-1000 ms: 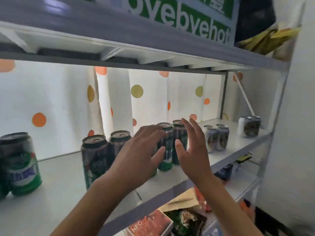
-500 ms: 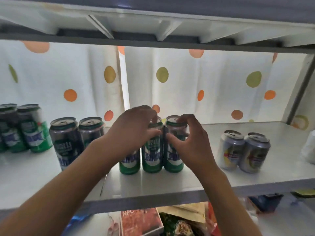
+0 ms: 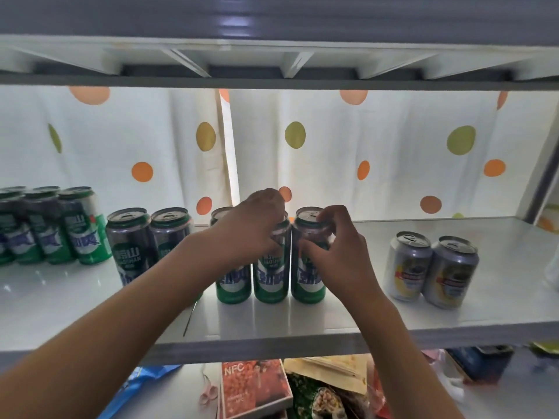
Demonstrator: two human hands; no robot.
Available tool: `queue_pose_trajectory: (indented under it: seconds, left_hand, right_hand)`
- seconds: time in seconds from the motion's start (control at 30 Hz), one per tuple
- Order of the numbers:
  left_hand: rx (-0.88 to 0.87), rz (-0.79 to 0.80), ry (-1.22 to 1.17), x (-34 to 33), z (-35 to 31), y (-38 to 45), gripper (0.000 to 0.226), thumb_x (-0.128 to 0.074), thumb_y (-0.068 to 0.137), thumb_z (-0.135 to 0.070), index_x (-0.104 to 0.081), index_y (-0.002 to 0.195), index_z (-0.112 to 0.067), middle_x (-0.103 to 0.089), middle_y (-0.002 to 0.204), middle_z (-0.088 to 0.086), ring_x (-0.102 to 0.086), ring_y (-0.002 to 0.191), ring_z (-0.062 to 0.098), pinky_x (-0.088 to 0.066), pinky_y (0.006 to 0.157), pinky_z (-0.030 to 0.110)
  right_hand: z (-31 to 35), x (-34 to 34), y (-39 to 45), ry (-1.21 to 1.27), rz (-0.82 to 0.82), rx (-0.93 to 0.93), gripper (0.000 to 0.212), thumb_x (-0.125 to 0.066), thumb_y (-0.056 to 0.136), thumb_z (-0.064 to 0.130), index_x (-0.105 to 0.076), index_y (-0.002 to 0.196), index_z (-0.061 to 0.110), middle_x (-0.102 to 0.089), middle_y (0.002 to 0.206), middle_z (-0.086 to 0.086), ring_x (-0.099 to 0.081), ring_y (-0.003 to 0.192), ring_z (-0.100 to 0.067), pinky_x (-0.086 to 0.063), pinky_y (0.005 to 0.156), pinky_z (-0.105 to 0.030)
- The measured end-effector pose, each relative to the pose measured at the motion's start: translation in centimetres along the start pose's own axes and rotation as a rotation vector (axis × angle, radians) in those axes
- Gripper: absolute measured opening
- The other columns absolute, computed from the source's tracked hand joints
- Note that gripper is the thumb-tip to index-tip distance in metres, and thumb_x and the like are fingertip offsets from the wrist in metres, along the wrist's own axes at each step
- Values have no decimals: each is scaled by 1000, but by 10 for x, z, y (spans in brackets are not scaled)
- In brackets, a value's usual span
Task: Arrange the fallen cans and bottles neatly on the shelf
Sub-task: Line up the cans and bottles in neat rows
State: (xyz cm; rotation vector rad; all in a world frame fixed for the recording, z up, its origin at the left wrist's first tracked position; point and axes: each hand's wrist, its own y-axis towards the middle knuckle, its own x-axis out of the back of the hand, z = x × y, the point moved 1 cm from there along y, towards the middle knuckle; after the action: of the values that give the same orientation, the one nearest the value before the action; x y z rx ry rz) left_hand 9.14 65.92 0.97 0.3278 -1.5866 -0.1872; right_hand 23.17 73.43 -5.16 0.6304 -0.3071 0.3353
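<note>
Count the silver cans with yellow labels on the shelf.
2: both silver cans with yellow labels stand upright side by side at the shelf's right, one left of the other. None seem hidden.

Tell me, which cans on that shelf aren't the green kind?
The two silver cans with yellow and red labels, standing apart at the right end of the shelf. All the other cans wear green bands.

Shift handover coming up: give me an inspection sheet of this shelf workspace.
Surface: white shelf, glossy.
Job's things: three green cans upright in a tight row at centre; two dark cans, green cans at far left and two silver cans upright.
Clutter: packets and an NFC box on the shelf below.
Grips: left hand and right hand grip centre cans.
Cables: nothing seen.
Surroundings: dotted curtain behind.
</note>
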Motion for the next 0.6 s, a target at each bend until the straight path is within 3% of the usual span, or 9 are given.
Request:
queue_pose_trajectory:
  seconds: [0.07, 0.17, 0.3, 0.4, 0.5, 0.6]
  left_hand:
    - [1, 35, -53, -1, -1, -2, 47, -78, 72, -24, -32, 79, -24, -37, 84, -9, -37, 68, 6, -23, 52, 18]
    - [-20, 27, -33, -4, -6, -5, 45, -76, 72, -26, -31, 73, -25, -41, 78, -8, -38, 65, 6, -27, 53, 25]
    - [-71, -22, 61, -4, -16, -8, 43, -78, 70, -33, -36, 73, -25, -41, 75, -10, -39, 64, 4, -28, 54, 24]
    - [-76, -69, 12, -9, -21, -15, 50, -79, 69, -29, -29, 68, -29, -41, 75, -12, -42, 64, 5, -30, 55, 22]
    - [-46, -163, -99, -14, -27, -28, 48, -79, 70, -21, -32, 69, -28, -55, 92, -9, -55, 80, 16, -44, 67, 26]
    - [-22, -250, -141, -18, -31, -42, 43, -80, 71, -15, -39, 76, -23, -60, 118, 3, -57, 103, 24, -46, 85, 32]
  right_hand:
    - [1, 3, -2, 18, 15, -8, 43, -75, 82, 17, -44, 109, 28, -65, 111, 3, -61, 92, -8, -47, 71, -11]
    - [2, 7, -6, 40, 11, -9, 46, -76, 82, 15, -44, 112, 26, -62, 115, 4, -60, 101, -14, -53, 86, -28]
    - [-6, 11, -8, 121, -21, -13, 47, -79, 79, 16, -45, 109, 29, -57, 100, 23, -59, 89, 1, -49, 77, -17]
    - [-14, 12, -14, 200, -64, -4, 45, -81, 77, 16, -48, 105, 29, -61, 101, 24, -60, 96, 5, -53, 83, -23]
    - [-19, 10, -24, 224, -120, 29, 44, -82, 75, 14, -49, 100, 28, -65, 102, 14, -64, 100, -6, -54, 84, -22]
    - [-18, 5, -36, 236, -168, 67, 43, -82, 74, 10, -50, 98, 25, -64, 100, 9, -64, 100, -11, -50, 76, -9]
